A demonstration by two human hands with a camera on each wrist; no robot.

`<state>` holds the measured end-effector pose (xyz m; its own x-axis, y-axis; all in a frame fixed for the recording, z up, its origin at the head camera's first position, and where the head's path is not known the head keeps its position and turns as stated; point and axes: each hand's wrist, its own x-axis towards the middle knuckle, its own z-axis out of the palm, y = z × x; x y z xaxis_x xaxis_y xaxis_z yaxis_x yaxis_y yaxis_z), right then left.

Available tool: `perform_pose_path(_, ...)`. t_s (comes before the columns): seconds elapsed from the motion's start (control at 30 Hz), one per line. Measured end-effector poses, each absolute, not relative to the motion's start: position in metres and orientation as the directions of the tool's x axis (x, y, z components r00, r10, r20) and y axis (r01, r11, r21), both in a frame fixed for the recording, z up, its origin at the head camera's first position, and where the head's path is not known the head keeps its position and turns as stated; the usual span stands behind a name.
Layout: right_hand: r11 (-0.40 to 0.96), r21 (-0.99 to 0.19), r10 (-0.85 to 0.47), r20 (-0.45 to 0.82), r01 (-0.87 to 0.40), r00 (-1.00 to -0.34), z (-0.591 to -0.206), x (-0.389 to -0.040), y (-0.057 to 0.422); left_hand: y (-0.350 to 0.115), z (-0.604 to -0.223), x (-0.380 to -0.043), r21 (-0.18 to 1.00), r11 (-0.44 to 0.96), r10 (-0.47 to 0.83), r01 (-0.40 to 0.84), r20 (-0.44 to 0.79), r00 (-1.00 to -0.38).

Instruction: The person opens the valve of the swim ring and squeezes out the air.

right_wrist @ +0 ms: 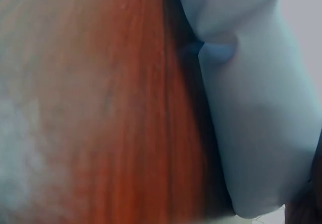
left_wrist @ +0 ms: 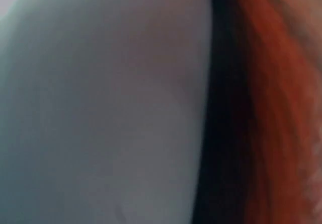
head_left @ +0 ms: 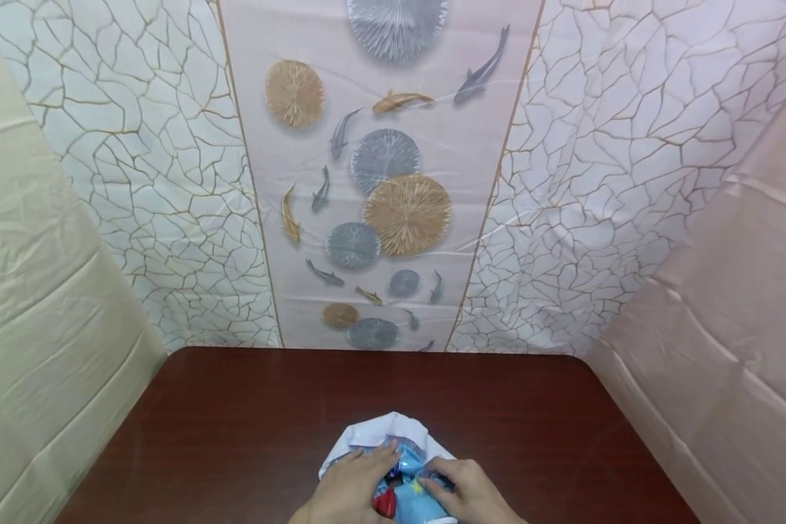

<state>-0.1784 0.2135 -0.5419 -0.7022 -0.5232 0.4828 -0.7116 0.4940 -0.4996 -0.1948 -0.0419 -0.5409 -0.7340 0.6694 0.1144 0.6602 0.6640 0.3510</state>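
A crinkled plastic bag (head_left: 393, 426), white along its far edge and shiny blue nearer, lies at the front of the table. A red patch (head_left: 385, 502) and a small yellow star (head_left: 417, 486) show in its blue area; whether these are print or separate packets I cannot tell. Flat across the bag's left side rests my left hand (head_left: 354, 484), fingers extended. On the right, my right hand (head_left: 466, 491) has bent fingers and thumb pinching the blue plastic. Both wrist views are blurred: a pale smooth surface (left_wrist: 110, 113) fills much of the left one, and another pale surface (right_wrist: 261, 118) stands in the right one.
The dark red-brown wooden table (head_left: 249, 422) has rounded far corners. Behind it hangs a cloth backdrop (head_left: 170, 182) with cracked-stone and fish patterns. Beige cloth walls (head_left: 52, 327) close off both sides.
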Motion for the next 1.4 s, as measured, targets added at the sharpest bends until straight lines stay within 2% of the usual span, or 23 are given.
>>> perform_pose_path(0.23,0.519,-0.472,-0.525,0.482,-0.713,-0.701,-0.543,-0.178,0.210,-0.041,-0.537,-0.190,0.346,0.663,0.662,0.663,0.141,-0.736)
perform_pose_path(0.6,0.529,-0.463,-0.545,0.458,-0.711,-0.703,-0.544,-0.185,0.210,-0.033,-0.532,-0.193,0.405,0.724,0.604,0.559,0.020,-0.797)
perform_pose_path(0.9,0.522,-0.462,-0.540,0.472,-0.717,-0.697,-0.546,-0.184,0.208,-0.032,-0.535,-0.192,0.346,0.726,0.619,0.595,0.049,-0.784)
perform_pose_path(1.4,0.514,-0.467,-0.546,0.469,-0.720,-0.694,-0.544,-0.183,0.206,-0.028,-0.535,-0.192,0.341,0.747,0.609,0.571,-0.007,-0.793)
